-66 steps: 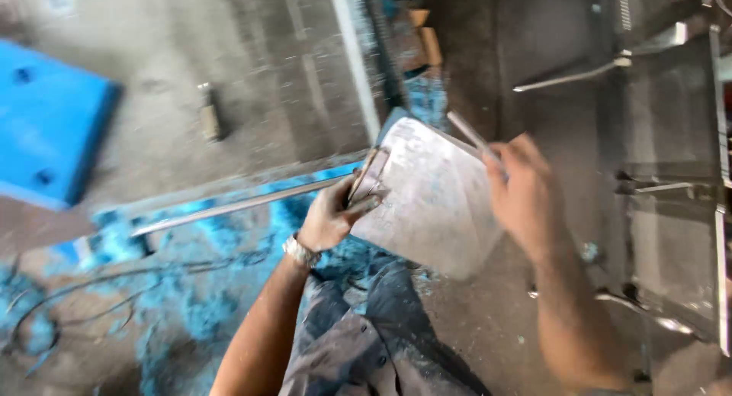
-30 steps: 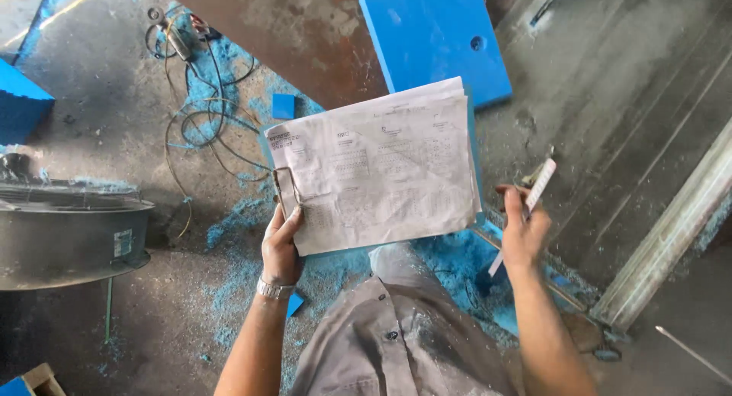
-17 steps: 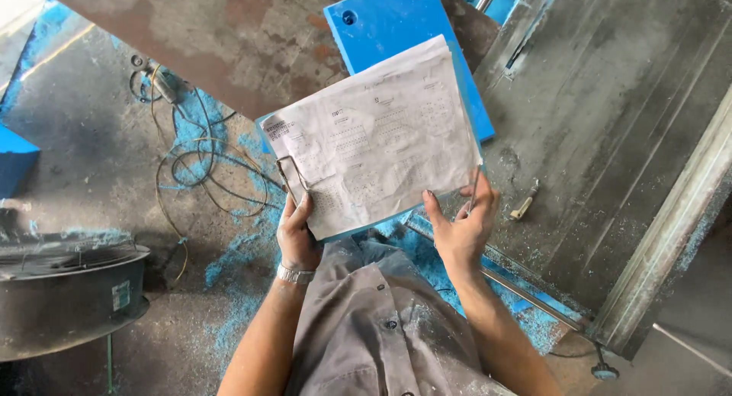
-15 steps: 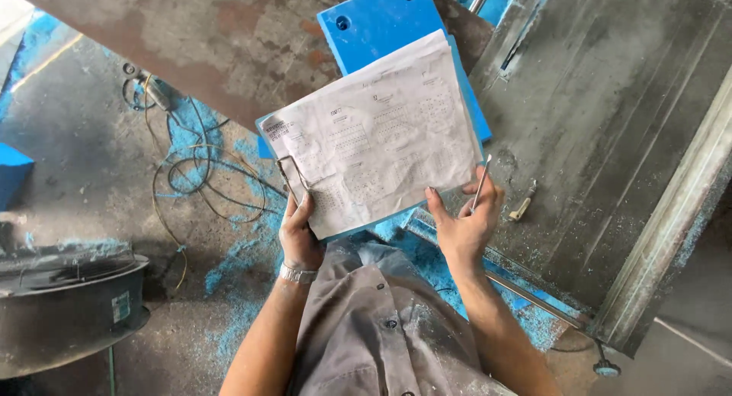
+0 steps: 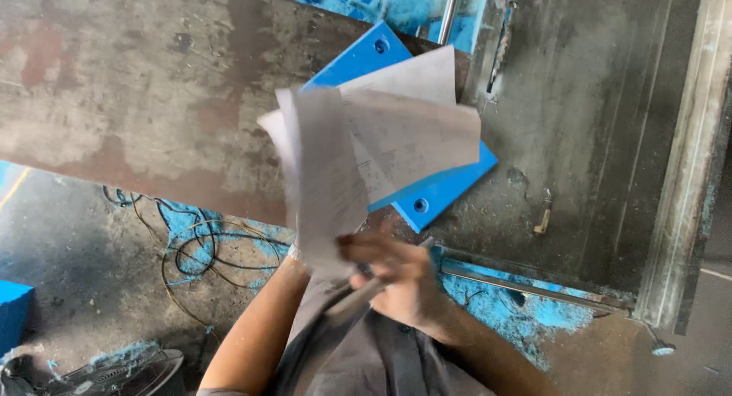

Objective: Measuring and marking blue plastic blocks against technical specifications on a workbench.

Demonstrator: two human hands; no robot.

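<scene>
A clipboard with several printed sheets [image 5: 404, 136] is held up in front of me. One sheet [image 5: 324, 182] is curled over and blurred in mid-turn. My right hand [image 5: 396, 281] pinches the lower edge of that sheet and also grips a pale pen [image 5: 415, 251] between its fingers. My left hand is hidden behind the turning sheet; only its forearm [image 5: 252, 327] shows, reaching up to the clipboard's lower left corner. Behind the papers lies a blue plate [image 5: 446, 198] with bolt holes.
A large rusty steel plate [image 5: 137, 98] spans the upper left. Tangled cables [image 5: 206, 251] and blue dust [image 5: 518, 312] lie on the floor. A steel rail [image 5: 534, 285], a small bolt [image 5: 543, 213], a fan guard [image 5: 114, 373] and a blue block [image 5: 11, 312] are nearby.
My right hand has moved in from the clipboard's lower right edge and flipped a sheet over to the left. The view has swung up and right across the floor.
</scene>
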